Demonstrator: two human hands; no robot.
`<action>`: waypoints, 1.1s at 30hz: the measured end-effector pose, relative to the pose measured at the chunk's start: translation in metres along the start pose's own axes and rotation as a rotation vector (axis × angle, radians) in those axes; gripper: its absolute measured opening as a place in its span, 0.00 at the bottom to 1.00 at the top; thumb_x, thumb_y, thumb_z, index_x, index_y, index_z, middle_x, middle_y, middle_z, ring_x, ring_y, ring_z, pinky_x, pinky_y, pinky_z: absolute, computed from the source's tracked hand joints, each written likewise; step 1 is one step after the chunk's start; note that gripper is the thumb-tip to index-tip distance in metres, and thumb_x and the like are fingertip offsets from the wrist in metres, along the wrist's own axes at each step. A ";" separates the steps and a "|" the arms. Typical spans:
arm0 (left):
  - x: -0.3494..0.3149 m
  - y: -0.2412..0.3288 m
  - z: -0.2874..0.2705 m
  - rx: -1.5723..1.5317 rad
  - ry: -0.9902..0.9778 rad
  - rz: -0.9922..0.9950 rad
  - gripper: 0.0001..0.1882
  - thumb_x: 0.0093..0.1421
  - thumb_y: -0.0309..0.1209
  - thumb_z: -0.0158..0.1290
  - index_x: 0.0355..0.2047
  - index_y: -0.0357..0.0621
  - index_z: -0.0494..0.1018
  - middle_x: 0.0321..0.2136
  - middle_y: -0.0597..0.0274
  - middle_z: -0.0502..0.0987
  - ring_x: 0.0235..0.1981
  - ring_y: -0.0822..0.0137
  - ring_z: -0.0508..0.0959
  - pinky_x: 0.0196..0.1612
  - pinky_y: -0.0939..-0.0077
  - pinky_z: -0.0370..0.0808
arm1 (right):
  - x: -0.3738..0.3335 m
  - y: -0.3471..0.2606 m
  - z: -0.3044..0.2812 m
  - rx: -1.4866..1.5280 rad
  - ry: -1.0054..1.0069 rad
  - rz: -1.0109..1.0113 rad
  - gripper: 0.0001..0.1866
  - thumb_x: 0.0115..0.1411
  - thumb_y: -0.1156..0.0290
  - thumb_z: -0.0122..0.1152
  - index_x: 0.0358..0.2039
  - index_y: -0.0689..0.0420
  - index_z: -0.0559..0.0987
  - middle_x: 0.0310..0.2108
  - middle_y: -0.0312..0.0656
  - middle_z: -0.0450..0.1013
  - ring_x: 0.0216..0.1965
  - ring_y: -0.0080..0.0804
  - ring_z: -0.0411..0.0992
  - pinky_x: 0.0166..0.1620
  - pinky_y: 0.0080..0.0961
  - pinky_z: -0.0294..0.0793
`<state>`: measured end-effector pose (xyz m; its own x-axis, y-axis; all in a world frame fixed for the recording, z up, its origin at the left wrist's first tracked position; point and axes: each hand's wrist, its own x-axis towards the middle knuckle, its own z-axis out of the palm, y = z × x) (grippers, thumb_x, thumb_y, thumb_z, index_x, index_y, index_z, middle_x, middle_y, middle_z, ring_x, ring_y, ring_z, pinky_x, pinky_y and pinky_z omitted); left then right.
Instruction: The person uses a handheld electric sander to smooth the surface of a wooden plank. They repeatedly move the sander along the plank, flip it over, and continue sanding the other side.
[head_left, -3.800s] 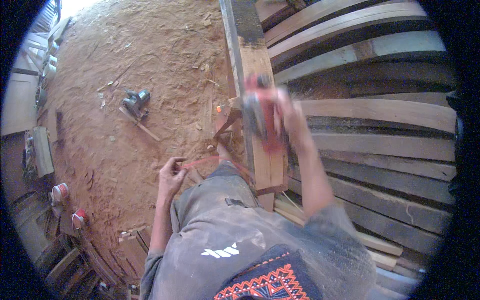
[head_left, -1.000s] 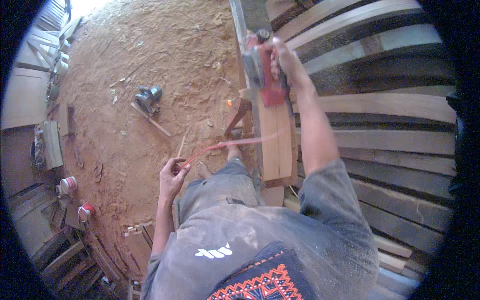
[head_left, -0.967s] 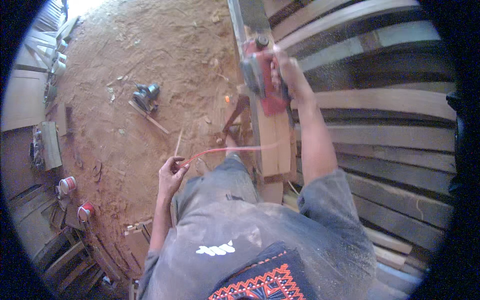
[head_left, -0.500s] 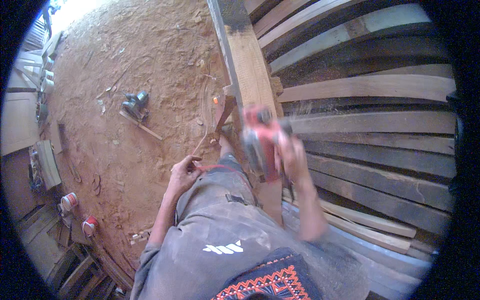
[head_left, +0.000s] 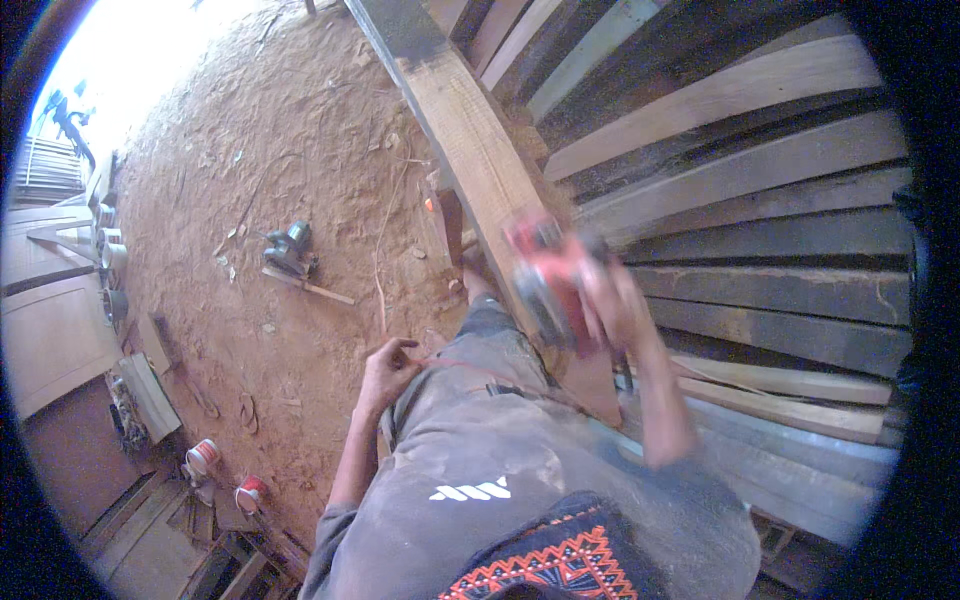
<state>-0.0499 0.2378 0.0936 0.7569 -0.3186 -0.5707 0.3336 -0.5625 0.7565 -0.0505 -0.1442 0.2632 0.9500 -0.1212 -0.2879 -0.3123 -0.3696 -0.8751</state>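
Note:
My right hand point(head_left: 618, 308) is wrapped round the rear handle of a red electric planer point(head_left: 560, 278), which is blurred by motion. The planer sits over the near part of a long pale wooden beam point(head_left: 472, 135) that runs away from me to the far left. The beam's far part is dark. My left hand point(head_left: 388, 370) hangs by my left thigh, its fingers pinched on a thin reddish power cord point(head_left: 450, 363). The cord crosses my lap towards the planer and also trails off along the ground.
Stacked planks point(head_left: 760, 210) fill the right side. On the dirt floor point(head_left: 310, 160) to the left lies a green power tool point(head_left: 290, 248) with a strip of wood. Two tubs point(head_left: 203, 457) and wooden panels point(head_left: 60, 340) stand further left. A wooden support point(head_left: 445, 225) is beside the beam.
My view has turned, so the beam slants more to the left. The planer has come slightly back towards me along the beam. My left hand keeps its hold on the cord.

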 end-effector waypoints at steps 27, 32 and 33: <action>-0.006 0.027 0.023 -0.142 0.087 -0.089 0.37 0.62 0.47 0.65 0.64 0.39 0.68 0.51 0.46 0.80 0.54 0.58 0.80 0.53 0.65 0.78 | 0.268 -0.039 0.012 -0.038 -0.090 -0.190 0.30 0.71 0.42 0.47 0.32 0.58 0.81 0.16 0.40 0.71 0.18 0.31 0.72 0.22 0.32 0.71; 0.060 0.035 0.060 -0.339 -0.271 -0.019 0.38 0.68 0.54 0.55 0.68 0.40 0.61 0.53 0.49 0.78 0.55 0.56 0.79 0.54 0.67 0.77 | 0.040 -0.004 -0.006 0.127 0.018 0.297 0.31 0.67 0.38 0.50 0.29 0.58 0.77 0.16 0.30 0.66 0.14 0.19 0.64 0.18 0.22 0.62; 0.069 0.043 0.073 -0.435 -0.321 -0.065 0.39 0.68 0.56 0.53 0.68 0.40 0.61 0.55 0.50 0.77 0.56 0.55 0.78 0.54 0.67 0.77 | 0.000 -0.001 -0.008 0.120 0.073 0.377 0.30 0.67 0.39 0.51 0.30 0.58 0.77 0.16 0.29 0.65 0.14 0.18 0.63 0.18 0.22 0.61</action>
<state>-0.0248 0.1356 0.0639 0.5401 -0.5487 -0.6382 0.6272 -0.2432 0.7399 -0.0501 -0.1506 0.2675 0.7652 -0.2946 -0.5724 -0.6323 -0.1771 -0.7542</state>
